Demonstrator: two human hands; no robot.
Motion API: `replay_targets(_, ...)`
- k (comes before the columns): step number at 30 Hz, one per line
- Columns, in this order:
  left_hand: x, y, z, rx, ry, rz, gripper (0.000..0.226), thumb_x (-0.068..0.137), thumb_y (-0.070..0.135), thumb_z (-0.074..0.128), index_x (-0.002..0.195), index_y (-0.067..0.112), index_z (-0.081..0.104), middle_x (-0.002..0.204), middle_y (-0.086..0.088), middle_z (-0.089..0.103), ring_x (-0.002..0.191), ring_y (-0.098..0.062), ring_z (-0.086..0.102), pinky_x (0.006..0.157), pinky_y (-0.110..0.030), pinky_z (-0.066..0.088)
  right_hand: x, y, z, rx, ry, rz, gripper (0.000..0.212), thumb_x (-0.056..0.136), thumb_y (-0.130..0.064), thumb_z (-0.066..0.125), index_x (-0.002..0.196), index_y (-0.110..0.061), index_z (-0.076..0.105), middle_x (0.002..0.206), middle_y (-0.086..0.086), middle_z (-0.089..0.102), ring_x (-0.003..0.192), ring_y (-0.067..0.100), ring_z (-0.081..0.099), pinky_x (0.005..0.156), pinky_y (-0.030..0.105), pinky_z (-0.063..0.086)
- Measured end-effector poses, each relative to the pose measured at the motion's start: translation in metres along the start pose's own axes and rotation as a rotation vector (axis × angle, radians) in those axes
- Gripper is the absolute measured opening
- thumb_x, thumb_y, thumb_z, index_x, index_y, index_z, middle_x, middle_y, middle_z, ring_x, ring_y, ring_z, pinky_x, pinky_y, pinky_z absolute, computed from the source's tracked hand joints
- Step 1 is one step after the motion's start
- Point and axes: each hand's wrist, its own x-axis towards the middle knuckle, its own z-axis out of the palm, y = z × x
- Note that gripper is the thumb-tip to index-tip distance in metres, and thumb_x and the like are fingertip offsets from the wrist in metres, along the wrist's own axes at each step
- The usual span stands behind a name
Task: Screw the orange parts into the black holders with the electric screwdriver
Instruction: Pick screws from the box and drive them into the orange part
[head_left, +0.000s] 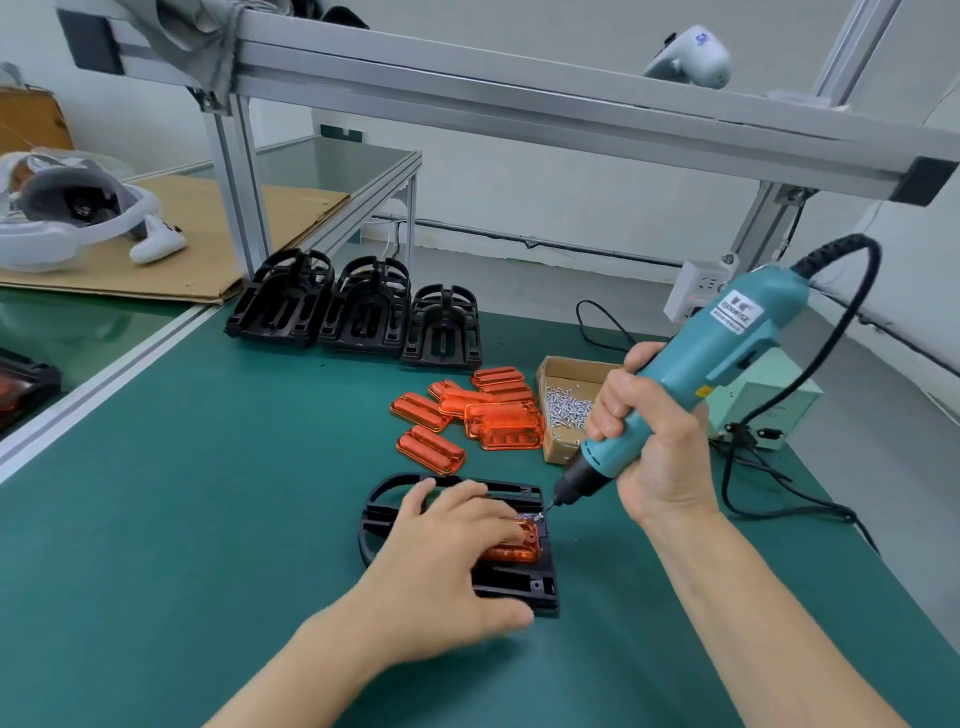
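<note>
The left hand (457, 540) lies with straight fingers on the orange part (514, 545) in the black holder (519, 582), near on the table (208, 519). The right hand (649, 441) grasps the electric screwdriver (696, 374). The tilted bit may slip off the screw and scratch the part.

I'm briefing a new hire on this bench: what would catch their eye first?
The teal electric screwdriver, gripped in the right hand, its bit angled down at the orange part seated in the black holder, which the left hand steadies. Behind lie a bright pile of orange parts and a screw box.
</note>
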Motion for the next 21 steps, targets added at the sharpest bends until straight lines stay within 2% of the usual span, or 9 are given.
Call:
replay_targets(2, 0.002, 0.0, 0.005, 0.097, -0.051, 0.042, 0.066, 0.071, 0.065, 0.056, 0.132, 0.043, 0.047, 0.144, 0.03, 0.031, 0.14, 0.004, 0.0, 0.112, -0.034, -0.02, -0.001, 0.002, 0.001, -0.018, -0.035, 0.017, 0.02, 0.072, -0.001, 0.056, 0.077, -0.02, 0.053, 0.052, -0.003, 0.04, 0.041, 0.012, 0.038, 0.045, 0.022, 0.038)
replay_targets(6, 0.004, -0.002, 0.009, 0.181, -0.029, 0.081, 0.057, 0.079, 0.056, 0.053, 0.134, 0.043, 0.045, 0.147, 0.027, 0.03, 0.142, 0.0, 0.0, 0.107, -0.035, -0.027, -0.003, 0.004, 0.002, -0.059, -0.103, 0.037, 0.02, 0.071, -0.002, 0.058, 0.074, -0.021, 0.053, 0.053, -0.003, 0.04, 0.042, 0.012, 0.038, 0.045, 0.022, 0.038)
replay_targets(21, 0.005, -0.004, 0.014, 0.182, -0.006, 0.084, 0.052, 0.081, 0.048, 0.051, 0.132, 0.043, 0.047, 0.146, 0.027, 0.033, 0.142, -0.003, 0.003, 0.108, -0.033, -0.022, -0.002, 0.015, 0.011, -0.226, -0.251, 0.033, 0.022, 0.075, -0.002, 0.06, 0.075, -0.024, 0.057, 0.05, 0.001, 0.043, 0.041, 0.018, 0.037, 0.049, 0.027, 0.038)
